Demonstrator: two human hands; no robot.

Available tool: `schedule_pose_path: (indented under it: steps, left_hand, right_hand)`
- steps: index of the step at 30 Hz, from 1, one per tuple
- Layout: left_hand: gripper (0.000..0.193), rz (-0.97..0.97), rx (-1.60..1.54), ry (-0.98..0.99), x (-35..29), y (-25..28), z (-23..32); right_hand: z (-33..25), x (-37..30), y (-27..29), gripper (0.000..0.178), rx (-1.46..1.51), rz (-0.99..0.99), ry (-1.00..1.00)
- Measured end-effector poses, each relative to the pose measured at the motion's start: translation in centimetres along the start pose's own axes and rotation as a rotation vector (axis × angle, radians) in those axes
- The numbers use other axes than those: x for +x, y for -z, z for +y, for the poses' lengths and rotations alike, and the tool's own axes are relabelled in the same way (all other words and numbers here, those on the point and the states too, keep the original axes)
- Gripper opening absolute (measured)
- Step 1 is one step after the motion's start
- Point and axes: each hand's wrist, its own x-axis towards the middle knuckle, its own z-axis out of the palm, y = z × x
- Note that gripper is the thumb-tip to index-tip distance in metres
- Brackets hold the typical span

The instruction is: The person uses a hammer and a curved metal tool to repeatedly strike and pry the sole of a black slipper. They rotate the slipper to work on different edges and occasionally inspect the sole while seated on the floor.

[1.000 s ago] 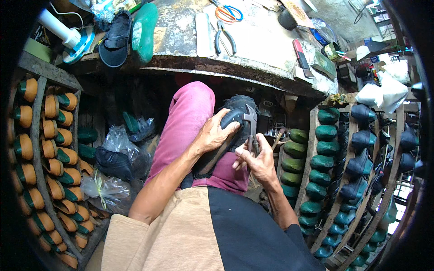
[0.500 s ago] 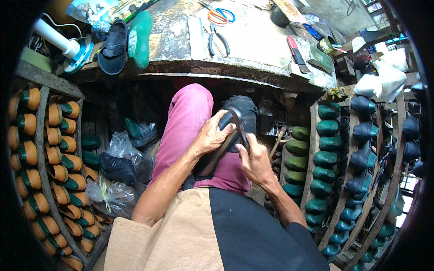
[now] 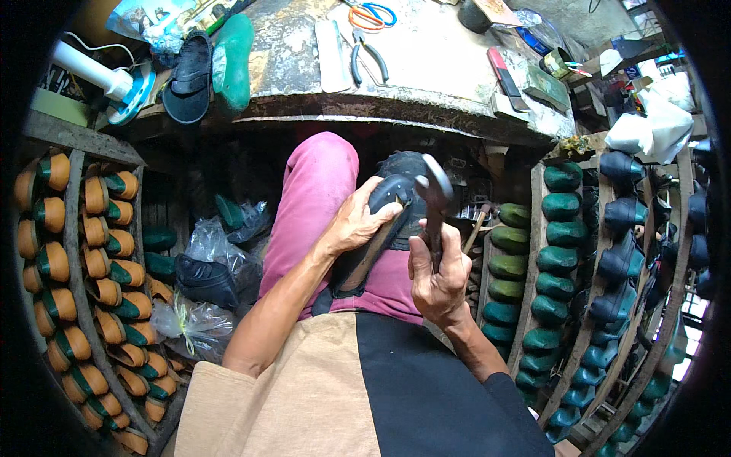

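Observation:
A dark shoe (image 3: pixel 367 263) lies bottom up along my thigh, its rounded black toe pointing away from me. My left hand (image 3: pixel 352 222) is closed around the toe end, thumb and fingers pressed near its edge. Whether a small nail sits at the fingertips is too small to tell. My right hand (image 3: pixel 442 278) grips a hammer (image 3: pixel 434 228) by its dark handle. The slightly blurred metal head is raised just right of the toe, apart from it. Dark material covers my right knee beneath the shoe.
Ahead stands a worn workbench (image 3: pixel 282 61) with pliers (image 3: pixel 368 59), orange-and-blue-handled scissors (image 3: pixel 369 15), a red-handled knife (image 3: pixel 506 80), a black sandal (image 3: pixel 188 84) and a green shoe last (image 3: pixel 233 65). Racks of tan shoes (image 3: pixel 53 259) flank my left; racks of green lasts (image 3: pixel 562 232) flank my right.
The hammer has swung up and to the right, away from the shoe's toe. My right hand has shifted slightly right and nearer to me. The left hand keeps its hold on the shoe.

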Motion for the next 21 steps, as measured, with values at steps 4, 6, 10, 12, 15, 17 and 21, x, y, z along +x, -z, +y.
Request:
schedule_pose_path:
  steps: [4, 6, 10, 12, 15, 17, 21]
  left_hand:
    - [0.049, 0.016, 0.103, -0.173, 0.6, 0.1, -0.7]
    - [0.051, 0.052, 0.125, -0.208, 0.5, 0.3, -0.9]
    - [0.053, 0.005, 0.092, -0.043, 0.1, 0.6, -0.8]
    - [0.052, -0.025, 0.050, -0.137, 0.2, 0.5, -0.5]
    - [0.058, -0.027, 0.189, -0.072, 0.1, 1.0, 0.1]
    - [0.063, 0.025, 0.210, -0.060, -0.5, 1.1, 0.3]
    - [0.070, 0.109, 0.139, -0.057, -1.9, 1.4, 0.3]
  right_hand:
    - [1.0, 0.5, -0.2, 0.032, -0.367, -0.349, -0.240]
    - [1.4, 0.4, -0.3, 0.030, -0.271, -0.346, -0.322]
    - [1.9, -0.2, -0.6, 0.025, -0.119, -0.107, -0.070]
    - [2.4, -0.4, -0.9, 0.018, -0.170, -0.153, -0.160]
    - [3.1, -1.3, -0.9, 0.016, -0.190, -0.282, -0.311]
    - [3.5, -2.9, -0.3, 0.019, -0.158, -0.277, -0.430]
    - [4.0, -7.4, 0.7, 0.027, -0.249, -0.199, -0.413]
